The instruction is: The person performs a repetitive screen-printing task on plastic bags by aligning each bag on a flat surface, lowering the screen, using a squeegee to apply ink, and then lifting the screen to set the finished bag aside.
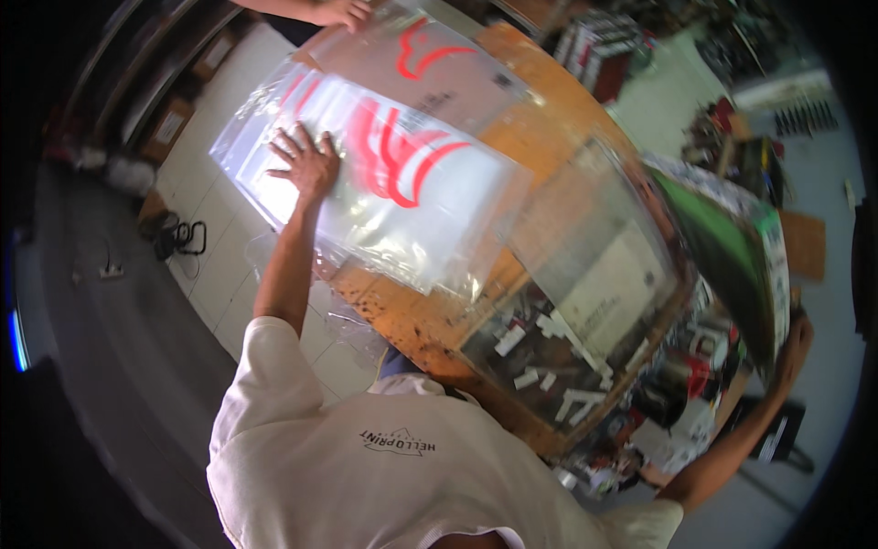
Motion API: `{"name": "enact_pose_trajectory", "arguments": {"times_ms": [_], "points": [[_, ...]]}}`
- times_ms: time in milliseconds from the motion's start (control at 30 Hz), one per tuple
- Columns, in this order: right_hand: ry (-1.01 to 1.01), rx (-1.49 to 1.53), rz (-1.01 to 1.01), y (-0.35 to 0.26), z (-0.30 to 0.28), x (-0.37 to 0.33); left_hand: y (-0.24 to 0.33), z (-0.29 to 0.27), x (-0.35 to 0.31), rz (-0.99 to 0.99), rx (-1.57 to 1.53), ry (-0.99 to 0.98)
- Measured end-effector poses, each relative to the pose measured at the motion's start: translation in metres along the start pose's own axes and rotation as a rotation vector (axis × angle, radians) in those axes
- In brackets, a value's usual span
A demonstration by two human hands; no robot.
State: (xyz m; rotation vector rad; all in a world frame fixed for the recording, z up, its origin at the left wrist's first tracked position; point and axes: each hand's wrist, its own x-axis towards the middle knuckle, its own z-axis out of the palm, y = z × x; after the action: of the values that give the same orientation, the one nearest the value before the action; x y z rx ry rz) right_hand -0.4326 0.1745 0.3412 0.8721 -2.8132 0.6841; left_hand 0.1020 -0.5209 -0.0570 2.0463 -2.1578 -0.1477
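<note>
My left hand (306,165) lies flat, fingers spread, on a stack of clear plastic bags (448,206) with red curved prints. Off to the right, my right hand (796,348) grips the near outer edge of a green screen-printing frame (718,229), which stands tilted up beside the table. Between the stack and the frame lies a clear plastic bag (585,224) on a glass-like plate (498,375), with a pale sheet showing through it. Another person's hand (343,14) touches a further red-printed bag (457,69) at the far end.
The worn orange wooden table (393,320) carries the bags and plate. White tape-like scraps (526,375) dot the plate's near end. Cluttered cans and containers (677,384) crowd below the frame. Brown boxes (169,128) stand at far left, near a black-handled object (183,238) on the tiled floor.
</note>
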Motion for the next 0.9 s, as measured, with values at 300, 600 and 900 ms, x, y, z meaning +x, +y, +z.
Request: {"name": "enact_pose_trajectory", "arguments": {"times_ms": [300,600,900], "points": [[-0.031,-0.01,0.007,-0.046,0.017,-0.001,0.078,-0.013,-0.258,0.904,-0.168,-0.194],[0.106,-0.013,-0.025,-0.058,0.021,0.001,0.163,-0.001,-0.299,0.87,-0.394,-0.388],[0.183,-0.138,-0.064,-0.103,0.029,-0.004,0.267,0.041,-0.418,1.413,-0.251,-0.241]]}}
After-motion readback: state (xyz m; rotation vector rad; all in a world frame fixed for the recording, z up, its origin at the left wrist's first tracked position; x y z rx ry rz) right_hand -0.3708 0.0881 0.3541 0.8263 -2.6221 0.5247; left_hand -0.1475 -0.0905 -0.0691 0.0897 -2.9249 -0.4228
